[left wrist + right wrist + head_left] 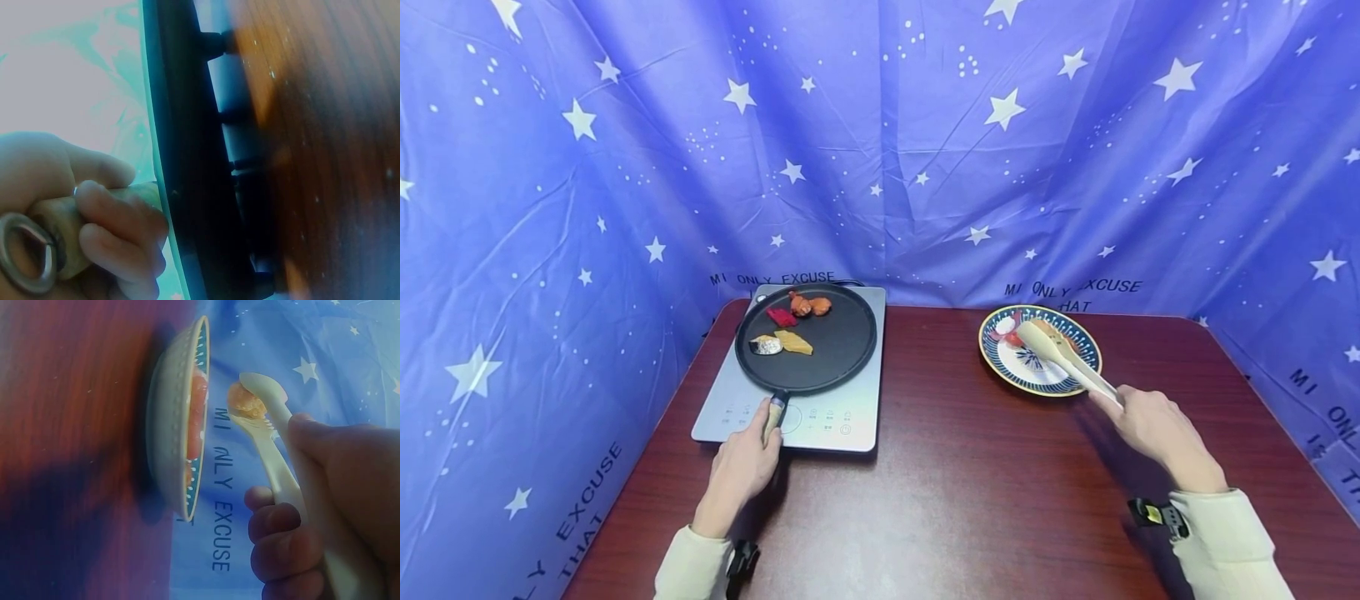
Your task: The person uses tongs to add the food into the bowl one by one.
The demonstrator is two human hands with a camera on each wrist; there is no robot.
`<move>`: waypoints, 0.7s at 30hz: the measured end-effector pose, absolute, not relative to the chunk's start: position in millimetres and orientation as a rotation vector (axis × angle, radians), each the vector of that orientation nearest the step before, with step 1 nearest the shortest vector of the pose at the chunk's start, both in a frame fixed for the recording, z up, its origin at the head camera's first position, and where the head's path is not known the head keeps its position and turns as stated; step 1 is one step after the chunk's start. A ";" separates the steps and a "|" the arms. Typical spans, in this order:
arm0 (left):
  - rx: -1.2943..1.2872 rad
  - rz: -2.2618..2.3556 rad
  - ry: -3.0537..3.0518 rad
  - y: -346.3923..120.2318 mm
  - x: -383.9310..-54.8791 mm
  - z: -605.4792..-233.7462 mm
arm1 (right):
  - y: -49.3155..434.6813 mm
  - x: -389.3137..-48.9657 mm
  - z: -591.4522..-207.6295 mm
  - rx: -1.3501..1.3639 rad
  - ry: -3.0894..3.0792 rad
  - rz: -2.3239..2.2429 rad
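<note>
My left hand (pixel 745 462) grips the handle (pixel 65 228) of a flat black frying pan (pixel 827 367), its fingers wrapped round the wood. Toward the pan's left side lie a reddish-brown piece (pixel 809 305), a dark pink piece (pixel 782 317), a yellow piece (pixel 794 342) and a silvery piece (pixel 767 345). On the right, my right hand (pixel 1161 433) holds cream tongs (pixel 1060 354) above a patterned plate (pixel 1033 388). Between the tongs' tips, a rounded tan food piece (pixel 245 401) is pinched in the right wrist view. More food, partly hidden by the tongs, sits on the plate.
Beneath the pan is a silver induction cooker (pixel 850 417) with touch controls along its front. Dark red tabletop (pixel 940 467) stretches between cooker and plate. A blue curtain with stars (pixel 917 167) hangs behind the table and at both sides.
</note>
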State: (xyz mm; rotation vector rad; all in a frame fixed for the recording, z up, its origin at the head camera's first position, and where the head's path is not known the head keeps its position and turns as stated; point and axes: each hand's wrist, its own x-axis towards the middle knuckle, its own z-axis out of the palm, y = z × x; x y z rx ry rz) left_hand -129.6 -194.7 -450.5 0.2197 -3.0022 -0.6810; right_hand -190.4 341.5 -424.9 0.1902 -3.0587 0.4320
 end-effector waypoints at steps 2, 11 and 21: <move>0.218 -0.684 -3.007 -195.0 -129.3 -450.2 | 339.9 -190.6 -423.0 0.192 -3.054 0.429; 0.215 -0.677 -3.015 -195.6 -129.9 -451.1 | 332.8 -192.7 -415.1 0.206 -3.039 0.422; 0.212 -0.682 -3.009 -195.7 -130.4 -450.9 | 319.2 -198.2 -398.6 0.277 -2.995 0.410</move>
